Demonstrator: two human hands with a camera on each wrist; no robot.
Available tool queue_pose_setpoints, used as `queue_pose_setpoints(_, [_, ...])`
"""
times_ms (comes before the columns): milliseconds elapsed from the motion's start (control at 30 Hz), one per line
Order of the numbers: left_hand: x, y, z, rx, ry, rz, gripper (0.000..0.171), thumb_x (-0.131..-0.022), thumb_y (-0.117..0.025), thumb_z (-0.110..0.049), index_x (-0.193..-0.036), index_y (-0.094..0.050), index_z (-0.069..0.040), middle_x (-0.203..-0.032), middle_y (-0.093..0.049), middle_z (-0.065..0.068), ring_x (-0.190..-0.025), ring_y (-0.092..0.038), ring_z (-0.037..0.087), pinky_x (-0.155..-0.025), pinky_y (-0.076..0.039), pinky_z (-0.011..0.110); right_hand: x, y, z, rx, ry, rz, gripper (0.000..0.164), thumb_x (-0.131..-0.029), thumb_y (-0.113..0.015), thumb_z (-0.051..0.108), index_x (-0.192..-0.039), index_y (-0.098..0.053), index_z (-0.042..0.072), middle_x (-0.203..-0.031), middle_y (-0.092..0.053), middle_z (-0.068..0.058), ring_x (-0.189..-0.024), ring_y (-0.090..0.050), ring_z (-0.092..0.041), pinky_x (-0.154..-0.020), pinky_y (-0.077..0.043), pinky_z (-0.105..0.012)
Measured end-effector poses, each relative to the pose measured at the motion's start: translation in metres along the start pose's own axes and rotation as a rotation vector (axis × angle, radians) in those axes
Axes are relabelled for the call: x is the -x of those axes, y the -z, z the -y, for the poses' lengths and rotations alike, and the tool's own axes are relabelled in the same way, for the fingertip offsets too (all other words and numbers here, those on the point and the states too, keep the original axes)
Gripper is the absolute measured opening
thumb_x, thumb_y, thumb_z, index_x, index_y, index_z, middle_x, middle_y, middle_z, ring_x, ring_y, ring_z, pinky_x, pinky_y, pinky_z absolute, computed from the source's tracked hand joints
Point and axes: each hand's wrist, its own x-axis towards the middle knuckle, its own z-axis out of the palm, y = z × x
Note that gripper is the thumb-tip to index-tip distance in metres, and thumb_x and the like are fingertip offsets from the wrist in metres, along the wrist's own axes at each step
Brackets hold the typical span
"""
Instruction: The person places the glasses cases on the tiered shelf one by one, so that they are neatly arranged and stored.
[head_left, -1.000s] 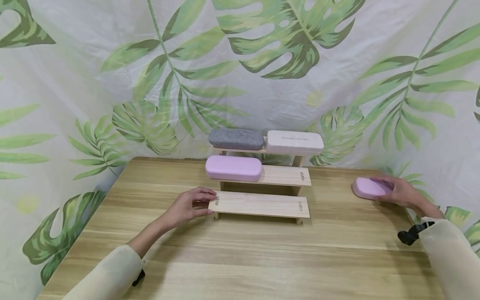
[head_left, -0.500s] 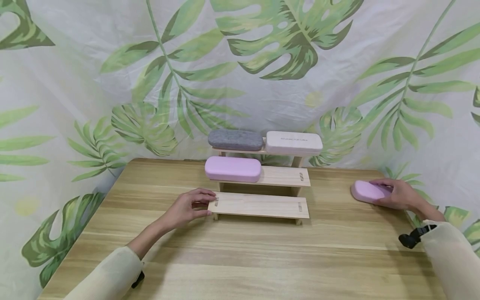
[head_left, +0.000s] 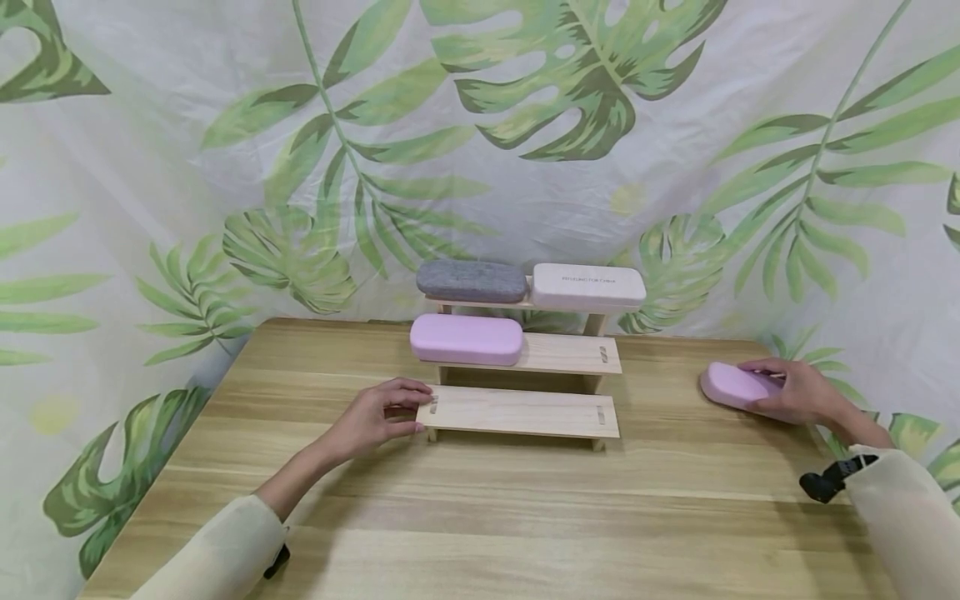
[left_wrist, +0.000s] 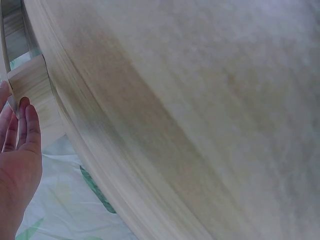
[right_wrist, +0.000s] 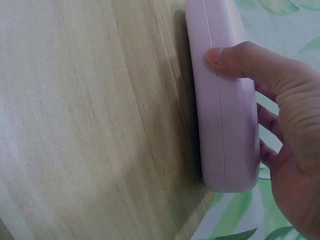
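Note:
In the head view a three-tier wooden display stand [head_left: 517, 410] stands on the table. My left hand [head_left: 378, 412] holds the left end of its lowest shelf, fingertips on top and thumb at the front corner. Far to the right, my right hand [head_left: 802, 392] grips a pink glasses case [head_left: 737, 385]. In the right wrist view my thumb lies across the seam of this glasses case [right_wrist: 220, 115], with fingers on its other side. A second pink glasses case [head_left: 467, 339] rests on the middle shelf, left half. The top shelf bears a grey glasses case [head_left: 471, 281] and a white one with lettering.
The wooden table [head_left: 480, 517] reaches to a leaf-print cloth [head_left: 450, 208] hanging behind and at both sides. The table's right edge runs close beside my right hand. A dark strap [head_left: 832, 477] sits at my right wrist.
The pink glasses case in my right hand has turned slightly and shifted a little toward the near side. My left hand stays at the stand.

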Motion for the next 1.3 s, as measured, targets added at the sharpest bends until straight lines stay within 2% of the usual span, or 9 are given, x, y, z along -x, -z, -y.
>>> queue_pose_setpoints(200, [-0.001, -0.001, 0.001, -0.004, -0.001, 0.001, 0.042, -0.09, -0.084, -0.002, -0.13, -0.073, 0.0, -0.136, -0.067, 0.015, -0.117, -0.071, 0.032, -0.097, -0.06, 0.04, 0.0, 0.002, 0.002, 0.006, 0.044, -0.062, 0.066, -0.073, -0.099, 0.028, -0.129, -0.074, 0.004, -0.12, -0.073, -0.028, -0.1, -0.063, -0.022, -0.075, -0.045, -0.02])
queue_pose_setpoints(267, [-0.001, -0.001, 0.0, -0.009, -0.003, 0.002, 0.042, -0.09, -0.084, -0.002, -0.13, -0.074, 0.0, -0.136, -0.067, 0.014, -0.117, -0.071, 0.032, -0.098, -0.059, 0.04, 0.0, 0.004, 0.004, 0.004, 0.057, -0.075, 0.065, -0.073, -0.099, 0.028, -0.129, -0.075, 0.005, -0.119, -0.074, -0.027, -0.098, -0.063, -0.022, -0.074, -0.045, -0.019])
queue_pose_setpoints(467, [0.0, 0.0, 0.0, -0.04, -0.021, 0.001, 0.04, -0.091, -0.084, -0.005, -0.13, -0.075, -0.003, -0.136, -0.067, 0.014, -0.118, -0.07, 0.031, -0.097, -0.06, 0.041, -0.002, 0.009, 0.014, 0.005, 0.082, -0.088, 0.064, -0.075, -0.098, 0.026, -0.129, -0.074, 0.003, -0.118, -0.074, -0.028, -0.101, -0.066, -0.033, -0.074, -0.046, -0.018])
queue_pose_setpoints(567, [0.0, 0.0, 0.0, -0.031, -0.023, 0.004, 0.04, -0.091, -0.083, -0.005, -0.13, -0.075, -0.002, -0.136, -0.067, 0.015, -0.117, -0.07, 0.032, -0.096, -0.06, 0.042, -0.003, 0.011, 0.019, 0.001, 0.102, -0.097, 0.064, -0.073, -0.099, 0.025, -0.128, -0.075, 0.003, -0.116, -0.074, -0.028, -0.097, -0.066, -0.028, -0.072, -0.047, -0.02])
queue_pose_setpoints(700, [0.0, 0.0, -0.001, -0.045, -0.026, 0.005, 0.04, -0.091, -0.083, -0.006, -0.13, -0.075, -0.003, -0.137, -0.067, 0.014, -0.117, -0.071, 0.031, -0.094, -0.061, 0.042, -0.006, 0.014, 0.025, 0.021, 0.151, -0.122, 0.065, -0.07, -0.1, 0.025, -0.126, -0.076, 0.005, -0.112, -0.076, -0.024, -0.091, -0.062, -0.014, -0.07, -0.047, -0.023])
queue_pose_setpoints(833, [0.0, -0.001, 0.0, -0.092, -0.044, -0.002, 0.04, -0.09, -0.084, -0.006, -0.129, -0.076, -0.005, -0.136, -0.068, 0.011, -0.117, -0.07, 0.029, -0.093, -0.061, 0.039, -0.008, 0.017, 0.032, 0.026, 0.183, -0.135, 0.064, -0.068, -0.101, 0.025, -0.125, -0.077, 0.007, -0.111, -0.077, -0.021, -0.09, -0.06, -0.006, -0.069, -0.048, -0.023])
queue_pose_setpoints(1000, [0.001, -0.001, 0.001, -0.145, -0.087, -0.017, 0.04, -0.088, -0.086, -0.005, -0.127, -0.077, -0.006, -0.134, -0.069, 0.01, -0.117, -0.07, 0.029, -0.089, -0.062, 0.037, -0.01, 0.021, 0.043, 0.022, 0.216, -0.154, 0.062, -0.068, -0.101, 0.022, -0.123, -0.078, 0.007, -0.111, -0.077, -0.018, -0.091, -0.06, -0.005, -0.071, -0.049, -0.021])
queue_pose_setpoints(1300, [-0.001, 0.0, -0.003, -0.135, -0.048, -0.004, 0.04, -0.089, -0.085, -0.006, -0.129, -0.077, -0.007, -0.136, -0.069, 0.008, -0.12, -0.068, 0.029, -0.091, -0.062, 0.04, -0.015, 0.028, 0.07, 0.049, 0.265, -0.174, 0.061, -0.067, -0.101, 0.021, -0.123, -0.079, 0.011, -0.112, -0.079, -0.013, -0.095, -0.061, -0.004, -0.074, -0.045, -0.018])
